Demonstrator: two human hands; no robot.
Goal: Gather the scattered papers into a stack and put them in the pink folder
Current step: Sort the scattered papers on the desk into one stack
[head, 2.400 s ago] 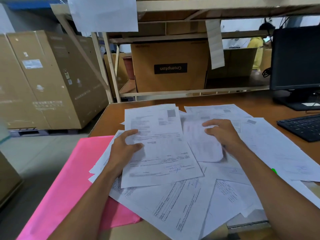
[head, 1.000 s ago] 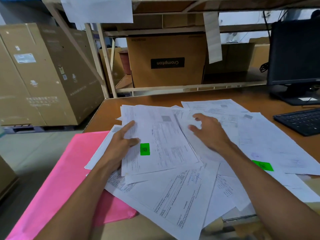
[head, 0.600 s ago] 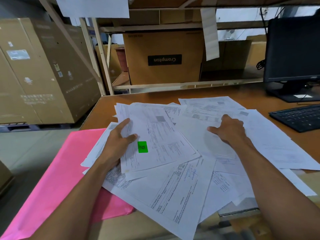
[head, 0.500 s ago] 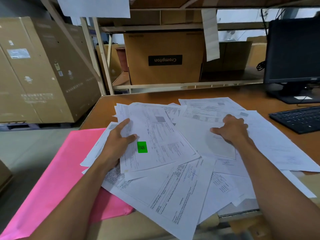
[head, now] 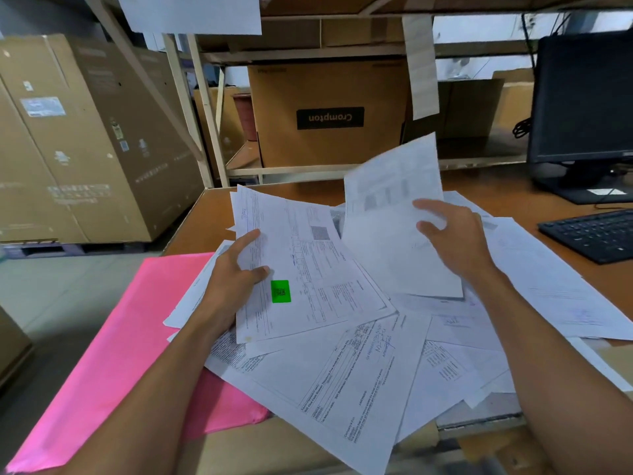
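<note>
Several printed white papers (head: 359, 371) lie scattered and overlapping across the wooden desk (head: 496, 190). My left hand (head: 233, 282) grips the left edge of a small stack of sheets (head: 308, 269); its top sheet bears a green sticker (head: 281, 291). My right hand (head: 452, 234) holds one sheet (head: 387, 214) lifted and tilted above the pile, to the right of the stack. The pink folder (head: 109, 354) lies at the desk's left, hanging past the edge, its right part hidden under papers.
A black keyboard (head: 596, 234) and a dark monitor (head: 582, 104) stand at the right. Behind the desk, metal shelving holds a brown Crompton carton (head: 329, 114). Large cardboard boxes (head: 75, 138) stand on the floor at the left.
My right hand has pulled one sheet off the pile and raised it, tilted, toward the stack. My left hand stays on the stack's left edge.
</note>
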